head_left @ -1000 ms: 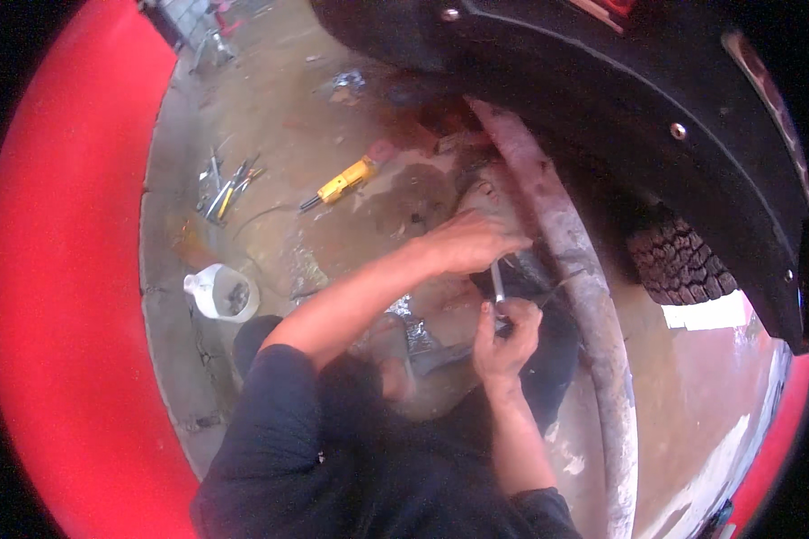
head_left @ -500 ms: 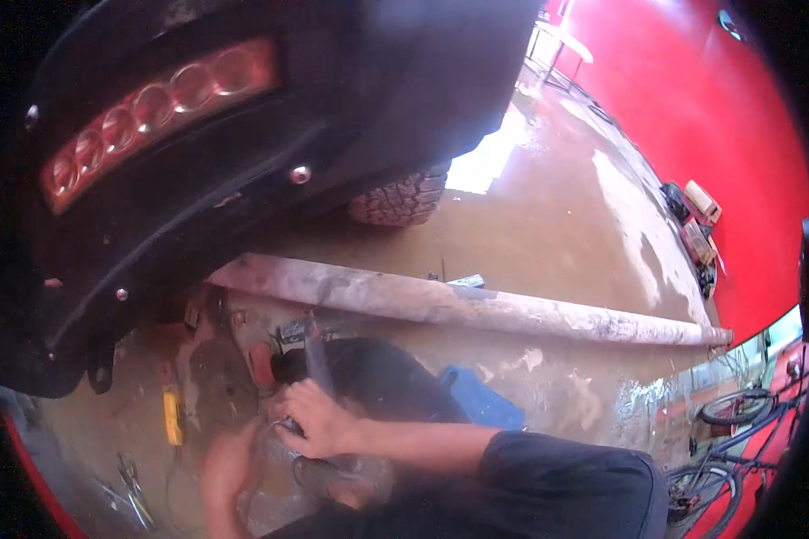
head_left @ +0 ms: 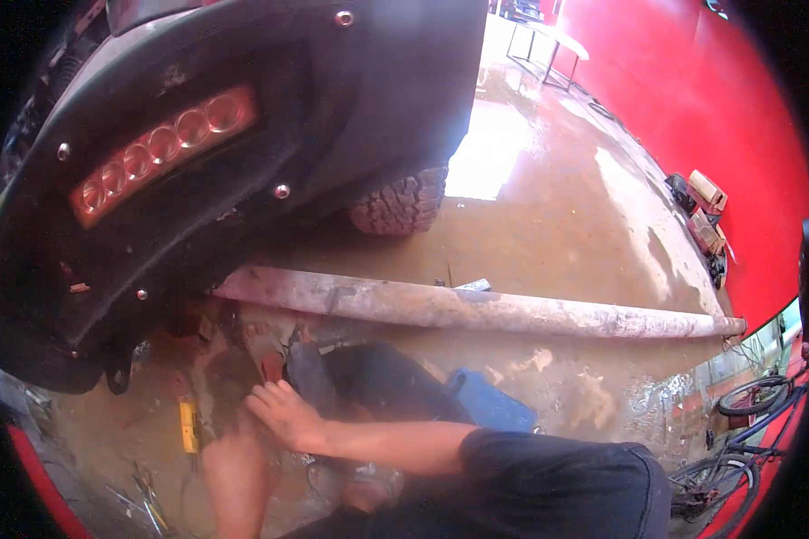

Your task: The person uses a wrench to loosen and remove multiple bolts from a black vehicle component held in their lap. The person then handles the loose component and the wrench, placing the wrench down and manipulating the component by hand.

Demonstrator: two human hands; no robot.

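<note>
Low in the head view, my right hand (head_left: 286, 415) reaches in from the right with its fingers curled downward. Whatever it grips, if anything, is hidden. My left hand (head_left: 235, 463) is smeared by motion just below and left of it, its fingers not readable. The two hands meet or nearly meet. Just beyond them lies a small red-orange piece (head_left: 271, 365), beside a blurred greyish shape (head_left: 310, 370) that I cannot make out. A yellow tool-like object (head_left: 189, 424) rests on the wet floor left of my hands.
A vehicle's black bumper (head_left: 306, 108) with a red lamp (head_left: 164, 148) looms above, a tyre (head_left: 403, 205) behind it. One long pale pole (head_left: 476, 307) crosses the floor. A blue plastic container (head_left: 494, 401), hand tools (head_left: 146, 496) and bicycles (head_left: 737, 449) are around.
My right hand has shifted slightly left and turned more palm-down; the dark item seen in it before is now hidden. My left hand has moved closer to it. The whole view has shifted slightly.
</note>
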